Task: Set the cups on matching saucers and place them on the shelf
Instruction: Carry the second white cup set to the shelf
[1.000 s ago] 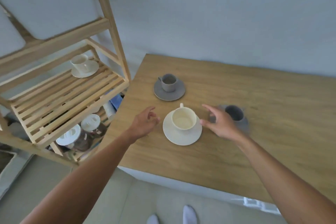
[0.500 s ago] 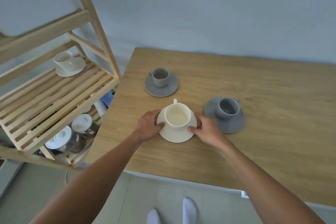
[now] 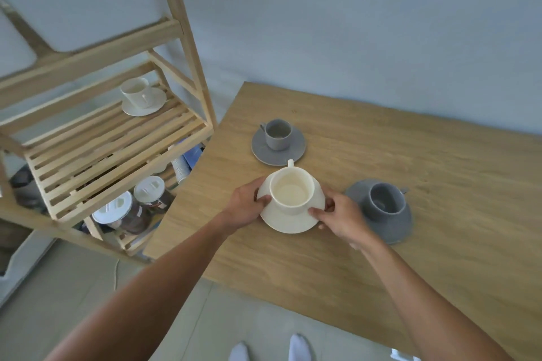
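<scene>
A cream cup (image 3: 291, 190) stands on a cream saucer (image 3: 289, 221) above the wooden table (image 3: 425, 184). My left hand (image 3: 247, 206) grips the saucer's left rim and my right hand (image 3: 341, 218) grips its right rim. Behind it sits a grey cup (image 3: 278, 134) on a grey saucer (image 3: 258, 148). To the right a second grey cup (image 3: 385, 201) rests on its grey saucer (image 3: 393, 228). Another cream cup (image 3: 136, 92) on a cream saucer (image 3: 151, 107) stands at the back of the slatted wooden shelf (image 3: 111, 152) on the left.
A white bin (image 3: 88, 0) fills the shelf's upper level. Jars with white lids (image 3: 113, 209) and paper cups sit on the lower level. The shelf's upright post (image 3: 187, 47) stands close to the table's left corner. Grey wall behind, tiled floor below.
Both hands closed in on the cream saucer from either side and now hold its rim. The saucer with its cup looks lifted slightly and closer to me.
</scene>
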### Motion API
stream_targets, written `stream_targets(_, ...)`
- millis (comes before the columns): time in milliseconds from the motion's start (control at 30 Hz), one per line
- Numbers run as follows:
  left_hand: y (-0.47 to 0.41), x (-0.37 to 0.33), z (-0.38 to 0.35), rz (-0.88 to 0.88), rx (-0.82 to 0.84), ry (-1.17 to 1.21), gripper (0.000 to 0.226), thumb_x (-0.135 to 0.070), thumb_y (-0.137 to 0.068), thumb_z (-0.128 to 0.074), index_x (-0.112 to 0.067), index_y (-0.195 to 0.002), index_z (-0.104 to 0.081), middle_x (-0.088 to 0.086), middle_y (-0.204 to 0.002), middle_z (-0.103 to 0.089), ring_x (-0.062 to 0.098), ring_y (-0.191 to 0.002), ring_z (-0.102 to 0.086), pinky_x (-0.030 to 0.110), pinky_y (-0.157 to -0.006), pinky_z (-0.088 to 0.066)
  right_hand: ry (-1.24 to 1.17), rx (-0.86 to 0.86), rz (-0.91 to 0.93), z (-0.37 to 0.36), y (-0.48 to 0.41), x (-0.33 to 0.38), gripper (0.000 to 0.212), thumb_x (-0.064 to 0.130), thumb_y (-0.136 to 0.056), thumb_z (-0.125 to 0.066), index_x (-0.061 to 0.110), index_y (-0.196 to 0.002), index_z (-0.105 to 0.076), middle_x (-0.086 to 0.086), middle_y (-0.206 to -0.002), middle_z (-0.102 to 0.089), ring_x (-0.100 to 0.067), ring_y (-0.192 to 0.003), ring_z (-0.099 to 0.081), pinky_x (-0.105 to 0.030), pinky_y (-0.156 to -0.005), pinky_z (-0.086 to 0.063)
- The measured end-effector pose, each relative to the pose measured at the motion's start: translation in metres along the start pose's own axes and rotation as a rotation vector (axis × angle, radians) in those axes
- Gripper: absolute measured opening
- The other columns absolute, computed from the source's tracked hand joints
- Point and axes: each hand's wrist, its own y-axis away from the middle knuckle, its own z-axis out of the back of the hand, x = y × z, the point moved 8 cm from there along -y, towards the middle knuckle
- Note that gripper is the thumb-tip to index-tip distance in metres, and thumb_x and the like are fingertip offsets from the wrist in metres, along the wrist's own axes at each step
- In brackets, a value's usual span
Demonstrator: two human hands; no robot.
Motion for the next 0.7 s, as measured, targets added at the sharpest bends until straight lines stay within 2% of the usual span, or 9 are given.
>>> stream_targets(67, 0.003, -0.001, 0.01, 0.005, -0.032, 0.029, 0.045, -0.021, -0.093, -0.057, -0.037, -0.135, -0.052, -0.012, -0.124, -0.062, 0.011, -0.111, -0.054, 0.026, -0.091, -0.043, -0.032, 0.041, 0.038, -0.002, -0.008, 0.01, 0.067, 0.025, -0.085, -0.076, 0.034, -0.144, -0.047, 0.003, -0.095, -0.067, -0.016, -0.068, -0.071, -0.04, -0.072, -0.062)
stream_targets(167, 0.007, 0.001, 0.031, 0.039, -0.11, 0.083, 0.042, -0.023, -0.093, -0.058, -0.037, -0.133, -0.053, -0.011, -0.119, -0.062, 0.013, -0.107, -0.056, 0.024, -0.086, -0.043, -0.05, 0.077, 0.068, -0.007, -0.02, 0.03, 0.074, 0.023, -0.084, -0.078, 0.032, -0.147, -0.042, 0.005, -0.092, -0.065, -0.012, -0.062, -0.067, -0.036, -0.074, -0.061)
stream_targets(267, 0.017, 0.009, 0.056, 0.076, -0.189, 0.118, 0.04, -0.023, -0.093, -0.059, -0.035, -0.131, -0.055, -0.009, -0.116, -0.063, 0.013, -0.104, -0.057, 0.021, -0.08, -0.044, -0.058, 0.133, 0.102, -0.02, -0.031, 0.054, 0.077, 0.02, -0.082, -0.079, 0.029, -0.148, -0.04, 0.007, -0.09, -0.062, -0.013, -0.06, -0.065, -0.044, -0.079, -0.061)
stream_targets(433, 0.037, 0.036, 0.099, 0.157, -0.303, 0.166, 0.039, -0.028, -0.093, -0.059, -0.036, -0.131, -0.055, -0.01, -0.108, -0.062, 0.01, -0.102, -0.056, 0.029, -0.085, -0.046, -0.054, 0.282, 0.199, -0.06, -0.048, 0.105, 0.073, 0.012, -0.084, -0.076, 0.023, -0.148, -0.042, -0.002, -0.098, -0.064, -0.018, -0.066, -0.062, -0.036, -0.065, -0.061)
stream_targets(567, 0.051, 0.066, 0.138, 0.213, -0.395, 0.197, 0.044, -0.026, -0.093, -0.06, -0.035, -0.135, -0.053, -0.003, -0.11, -0.063, 0.017, -0.105, -0.058, 0.034, -0.09, -0.047, -0.017, 0.395, 0.234, -0.105, -0.067, 0.139, 0.079, 0.013, -0.084, -0.077, 0.02, -0.151, -0.036, -0.005, -0.102, -0.065, -0.017, -0.064, -0.063, -0.027, -0.058, -0.056)
stream_targets(700, 0.061, 0.1, 0.18, 0.26, -0.457, 0.212, 0.045, -0.025, -0.093, -0.06, -0.033, -0.137, -0.051, -0.002, -0.108, -0.06, 0.019, -0.105, -0.058, 0.04, -0.09, -0.054, 0.0, 0.481, 0.265, -0.157, -0.089, 0.172, 0.08, 0.013, -0.084, -0.076, 0.019, -0.152, -0.034, 0.002, -0.095, -0.062, -0.016, -0.064, -0.062, -0.031, -0.063, -0.058)
